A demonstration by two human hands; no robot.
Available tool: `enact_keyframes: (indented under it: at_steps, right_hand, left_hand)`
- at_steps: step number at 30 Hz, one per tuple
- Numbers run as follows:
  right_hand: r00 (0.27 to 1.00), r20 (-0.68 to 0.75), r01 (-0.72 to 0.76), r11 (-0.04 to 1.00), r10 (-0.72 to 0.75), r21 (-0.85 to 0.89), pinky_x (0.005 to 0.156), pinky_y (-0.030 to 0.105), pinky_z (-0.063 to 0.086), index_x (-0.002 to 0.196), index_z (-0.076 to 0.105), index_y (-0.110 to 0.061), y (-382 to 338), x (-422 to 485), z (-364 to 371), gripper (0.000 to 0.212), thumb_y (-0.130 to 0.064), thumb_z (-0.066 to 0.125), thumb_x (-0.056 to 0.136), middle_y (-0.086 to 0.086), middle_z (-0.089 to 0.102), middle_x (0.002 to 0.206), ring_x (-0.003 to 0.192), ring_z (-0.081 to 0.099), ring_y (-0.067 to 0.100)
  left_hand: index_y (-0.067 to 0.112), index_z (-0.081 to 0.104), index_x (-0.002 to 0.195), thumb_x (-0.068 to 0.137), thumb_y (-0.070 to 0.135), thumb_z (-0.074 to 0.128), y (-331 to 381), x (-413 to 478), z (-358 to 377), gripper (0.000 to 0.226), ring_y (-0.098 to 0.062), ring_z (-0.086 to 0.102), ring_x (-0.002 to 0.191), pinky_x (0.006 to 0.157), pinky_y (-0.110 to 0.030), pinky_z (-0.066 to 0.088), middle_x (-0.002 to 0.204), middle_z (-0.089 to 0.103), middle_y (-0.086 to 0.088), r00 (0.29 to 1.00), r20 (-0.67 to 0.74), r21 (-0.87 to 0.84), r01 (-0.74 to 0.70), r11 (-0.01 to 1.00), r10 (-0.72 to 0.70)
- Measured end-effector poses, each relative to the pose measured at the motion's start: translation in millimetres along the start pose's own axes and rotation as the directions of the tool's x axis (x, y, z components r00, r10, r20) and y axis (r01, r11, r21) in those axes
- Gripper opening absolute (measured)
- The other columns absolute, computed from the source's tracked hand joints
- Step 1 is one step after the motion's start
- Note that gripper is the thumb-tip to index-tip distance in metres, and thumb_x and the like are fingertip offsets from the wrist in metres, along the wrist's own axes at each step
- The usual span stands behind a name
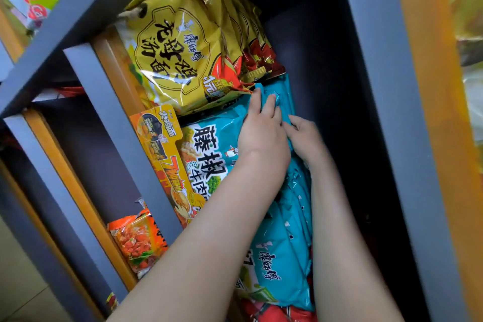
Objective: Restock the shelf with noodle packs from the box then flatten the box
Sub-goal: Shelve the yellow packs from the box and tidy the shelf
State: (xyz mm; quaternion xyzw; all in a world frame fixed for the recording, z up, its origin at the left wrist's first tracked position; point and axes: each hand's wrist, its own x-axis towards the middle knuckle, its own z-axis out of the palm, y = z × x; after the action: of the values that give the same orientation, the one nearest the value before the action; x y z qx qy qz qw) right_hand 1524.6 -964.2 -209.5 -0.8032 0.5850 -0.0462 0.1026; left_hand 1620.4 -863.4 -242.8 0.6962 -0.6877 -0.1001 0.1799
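Several teal noodle packs [209, 154] stand in a row on a grey shelf [122, 123], seen tilted. My left hand [261, 133] lies over the top edge of the teal packs, fingers curled on a pack's upper corner. My right hand [305, 138] sits just to the right, fingers tucked in between the teal packs. Both forearms reach in from the bottom of the view. More teal packs [285, 256] lean behind my arms. The box is out of view.
Yellow noodle packs [180, 55] fill the shelf beside the teal ones. An orange promo card [162, 144] hangs on the shelf edge. An orange pack [138, 243] sits on the shelf below. Red packs [271, 314] show at the bottom. The dark shelf back [326, 60] is bare.
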Motion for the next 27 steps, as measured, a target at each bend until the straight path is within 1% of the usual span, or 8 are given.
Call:
enact_keyframes:
  at_steps: [3, 6, 9, 12, 15, 18, 24, 27]
  right_hand:
    - [0.999, -0.041, -0.019, 1.000, 0.019, 0.021, 0.059, 0.022, 0.041, 0.092, 0.066, -0.008, 13, -6, 4, 0.012, -0.012, 0.055, 0.093, 0.003, 0.061, 0.076, 0.061, 0.050, -0.001]
    - [0.997, -0.077, 0.001, 1.000, -0.002, -0.015, 0.082, 0.030, 0.048, 0.109, 0.067, -0.003, 17, -9, 8, 0.024, -0.015, 0.051, 0.095, 0.007, 0.067, 0.100, 0.089, 0.059, 0.013]
    - [0.982, -0.190, 0.008, 0.999, -0.002, 0.035, 0.086, 0.041, 0.044, 0.100, 0.065, 0.005, 14, -8, 10, 0.031, -0.015, 0.042, 0.098, 0.015, 0.062, 0.098, 0.090, 0.054, 0.023]
    - [0.961, -0.275, -0.007, 0.994, 0.038, 0.113, 0.100, 0.034, 0.042, 0.121, 0.058, 0.001, 11, -3, 8, 0.032, -0.010, 0.038, 0.098, 0.010, 0.057, 0.117, 0.108, 0.054, 0.022]
    - [0.984, -0.156, -0.069, 0.993, 0.084, 0.101, 0.097, 0.023, 0.040, 0.136, 0.043, -0.006, 11, 3, 5, 0.042, -0.019, 0.050, 0.097, 0.004, 0.049, 0.125, 0.108, 0.048, 0.011]
    - [0.987, -0.075, -0.130, 0.984, 0.140, 0.123, 0.102, 0.030, 0.042, 0.142, 0.036, -0.011, 11, 12, 2, 0.053, -0.025, 0.054, 0.095, 0.008, 0.048, 0.135, 0.116, 0.051, 0.018]
    - [0.999, 0.044, -0.021, 0.998, 0.019, 0.051, 0.102, 0.019, 0.034, 0.145, 0.032, -0.014, 2, 8, -6, 0.051, -0.013, 0.050, 0.097, 0.000, 0.046, 0.135, 0.122, 0.045, 0.011]
    - [0.998, 0.061, 0.017, 0.999, -0.019, 0.040, 0.104, 0.024, 0.037, 0.140, 0.041, -0.019, 4, 2, -10, 0.045, -0.015, 0.051, 0.096, 0.002, 0.051, 0.135, 0.118, 0.049, 0.010]
  left_hand:
    - [0.016, 0.011, 0.152, 0.100, 0.037, 0.017, -1, 0, 0, 0.056, -0.029, -0.009, 0.146, 0.112, -0.056, -0.011, 0.160, 0.005, -0.008, 1.000, 0.003, 0.003, 0.010, 1.000, -0.010]
    - [0.017, 0.010, 0.152, 0.100, 0.036, 0.016, -1, -1, -1, 0.056, -0.029, -0.009, 0.146, 0.112, -0.056, -0.010, 0.160, 0.004, -0.008, 1.000, 0.012, 0.030, 0.007, 1.000, -0.007]
    - [0.018, 0.010, 0.152, 0.100, 0.037, 0.014, -1, -2, -2, 0.056, -0.029, -0.009, 0.146, 0.112, -0.057, -0.010, 0.160, 0.002, -0.009, 1.000, 0.009, 0.040, 0.005, 0.999, -0.005]
    - [0.017, 0.009, 0.152, 0.100, 0.037, 0.014, -1, -3, -2, 0.056, -0.030, -0.010, 0.146, 0.112, -0.057, -0.010, 0.160, 0.001, -0.009, 1.000, 0.014, 0.046, 0.005, 0.999, -0.005]
    - [0.016, 0.007, 0.152, 0.099, 0.037, 0.014, -1, -3, -2, 0.057, -0.030, -0.010, 0.146, 0.113, -0.057, -0.010, 0.159, 0.000, -0.009, 1.000, 0.014, 0.044, 0.005, 0.999, -0.006]
    - [0.016, 0.007, 0.152, 0.100, 0.036, 0.013, -1, -2, -2, 0.056, -0.030, -0.010, 0.146, 0.113, -0.057, -0.010, 0.159, 0.000, -0.010, 1.000, 0.015, 0.048, 0.012, 0.999, -0.012]
    - [0.017, 0.008, 0.152, 0.100, 0.037, 0.013, 0, 0, -2, 0.056, -0.030, -0.010, 0.146, 0.112, -0.057, -0.011, 0.159, 0.000, -0.009, 1.000, 0.026, 0.063, 0.007, 0.998, -0.008]
    - [0.017, 0.008, 0.152, 0.099, 0.037, 0.013, 1, 0, -2, 0.056, -0.030, -0.009, 0.146, 0.112, -0.057, -0.011, 0.160, 0.001, -0.009, 1.000, 0.018, 0.069, 0.003, 0.998, -0.004]
